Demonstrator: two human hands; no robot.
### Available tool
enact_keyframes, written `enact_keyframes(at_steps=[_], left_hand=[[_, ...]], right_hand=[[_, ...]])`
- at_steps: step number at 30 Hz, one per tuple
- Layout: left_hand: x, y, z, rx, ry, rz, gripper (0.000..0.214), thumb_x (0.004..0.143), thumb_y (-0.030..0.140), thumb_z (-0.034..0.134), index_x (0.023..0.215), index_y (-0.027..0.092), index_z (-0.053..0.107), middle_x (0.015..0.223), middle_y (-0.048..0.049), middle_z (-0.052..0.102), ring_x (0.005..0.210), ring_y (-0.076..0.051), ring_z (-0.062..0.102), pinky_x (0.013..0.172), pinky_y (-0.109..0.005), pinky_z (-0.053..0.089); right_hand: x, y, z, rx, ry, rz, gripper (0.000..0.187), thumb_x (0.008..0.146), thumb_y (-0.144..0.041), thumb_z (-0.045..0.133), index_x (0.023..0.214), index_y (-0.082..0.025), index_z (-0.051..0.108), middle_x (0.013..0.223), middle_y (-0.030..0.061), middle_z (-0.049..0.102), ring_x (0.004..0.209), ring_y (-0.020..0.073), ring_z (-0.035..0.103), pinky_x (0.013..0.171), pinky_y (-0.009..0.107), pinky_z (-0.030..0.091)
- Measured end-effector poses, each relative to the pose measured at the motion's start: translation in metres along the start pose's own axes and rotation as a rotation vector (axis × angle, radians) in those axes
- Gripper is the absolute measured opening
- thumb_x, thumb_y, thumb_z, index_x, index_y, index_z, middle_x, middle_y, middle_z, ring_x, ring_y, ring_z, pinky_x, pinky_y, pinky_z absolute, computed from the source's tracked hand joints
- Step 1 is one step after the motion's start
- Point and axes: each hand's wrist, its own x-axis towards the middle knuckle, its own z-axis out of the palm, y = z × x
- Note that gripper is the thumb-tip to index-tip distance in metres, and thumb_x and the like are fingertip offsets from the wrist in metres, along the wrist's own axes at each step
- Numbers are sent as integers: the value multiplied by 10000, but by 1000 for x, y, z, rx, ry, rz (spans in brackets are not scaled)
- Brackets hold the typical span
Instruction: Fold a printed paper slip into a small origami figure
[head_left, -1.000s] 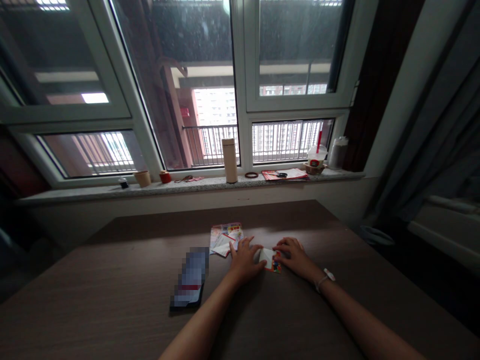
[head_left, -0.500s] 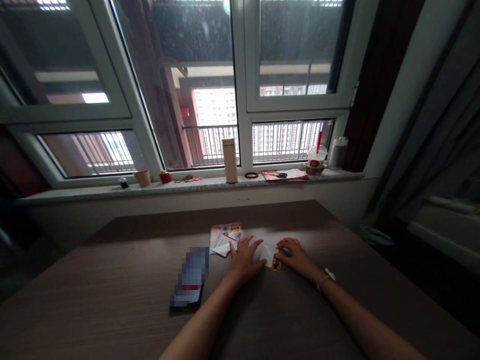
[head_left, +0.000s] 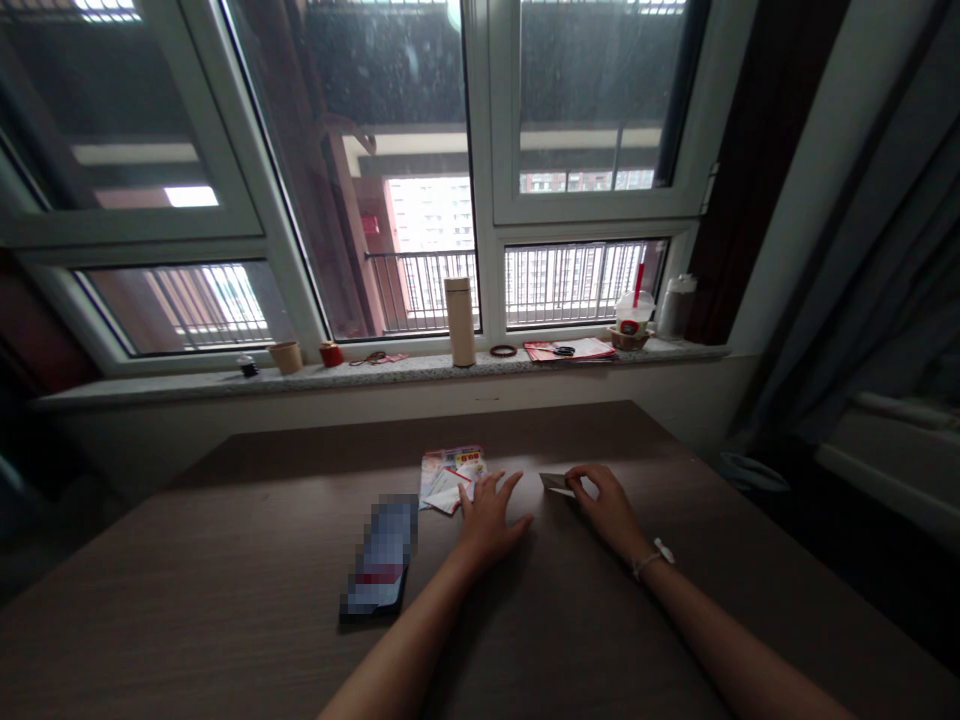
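My right hand (head_left: 602, 503) pinches a small folded piece of paper (head_left: 555, 484) between thumb and fingers, a little above the table. The paper is tilted and seen nearly edge-on, with a darker face and a pale edge. My left hand (head_left: 491, 515) rests with its fingers spread and holds nothing. Its fingertips lie beside a small pile of printed leaflets and white folded paper (head_left: 448, 492). A phone (head_left: 381, 555) with a blurred-out screen lies left of my left forearm.
Beyond the brown table (head_left: 225, 560) runs a stone windowsill (head_left: 405, 368). On it stand a beige flask (head_left: 460, 322), a paper cup (head_left: 286, 356), a red spool (head_left: 331, 353), scissors (head_left: 562, 350) on red-and-white papers, a drink cup with a straw (head_left: 634, 312) and a clear bottle (head_left: 677, 306).
My right hand has lifted the paper off the table and tilted it, moving it slightly up and right. My left thumb no longer touches it; the left hand stays in place.
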Motion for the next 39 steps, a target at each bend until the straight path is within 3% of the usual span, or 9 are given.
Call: enact_keyframes(at_steps=[6, 10, 13, 21, 28, 33, 39], left_hand=[[0, -2, 3, 7, 17, 0, 574, 830, 468, 585, 1372, 372, 423, 1464, -69, 387, 1354, -314, 301, 1086, -681, 91], [-1, -1, 4, 6, 32, 4, 467, 839, 459, 585, 1294, 376, 520, 1449, -66, 409, 1348, -316, 312, 1082, -685, 88], [-1, -1, 4, 11, 30, 4, 401, 841, 465, 585, 1234, 386, 580, 1444, -66, 413, 1341, -328, 322, 1075, -692, 95], [-2, -1, 4, 57, -26, -4, 351, 858, 531, 537, 1190, 441, 607, 1462, -50, 396, 1366, -329, 285, 1058, -712, 56], [-3, -1, 5, 75, -8, -6, 387, 868, 573, 489, 1230, 462, 572, 1466, -52, 396, 1372, -333, 275, 1050, -722, 31], [-3, 0, 3, 68, 33, -8, 422, 859, 508, 549, 1274, 432, 541, 1449, -64, 414, 1360, -324, 296, 1061, -709, 80], [-3, 2, 1, 49, 51, -25, 329, 860, 492, 556, 1161, 392, 640, 1429, -71, 436, 1347, -347, 311, 1049, -728, 73]], right_hand=[[-3, -5, 0, -153, -132, -133, 164, 856, -340, 565, 867, -251, 702, 1020, 58, 640, 1076, 240, 517, 982, 427, 375], [-8, -3, 5, -188, -269, -124, 192, 837, -405, 598, 919, -282, 720, 1210, 48, 597, 1279, 283, 365, 1083, 498, 277], [-10, -3, 6, -219, -366, -84, 249, 859, -464, 552, 1003, -331, 707, 1210, 25, 612, 1298, 294, 353, 1106, 577, 180], [-10, -9, 7, -221, -409, -52, 290, 911, -413, 461, 1057, -306, 688, 1142, 37, 635, 1221, 259, 417, 1116, 547, 181], [-10, -12, 5, -153, -500, -28, 300, 915, -437, 445, 1078, -320, 668, 1281, 3, 593, 1323, 265, 328, 1129, 596, 94], [-10, -16, 2, -237, -477, -80, 273, 917, -409, 463, 1090, -368, 670, 1192, 7, 618, 1287, 268, 365, 1115, 611, 106], [-10, -25, 1, -308, -459, -144, 281, 904, -297, 492, 1105, -388, 666, 1057, 36, 602, 1160, 239, 449, 1110, 597, 135]])
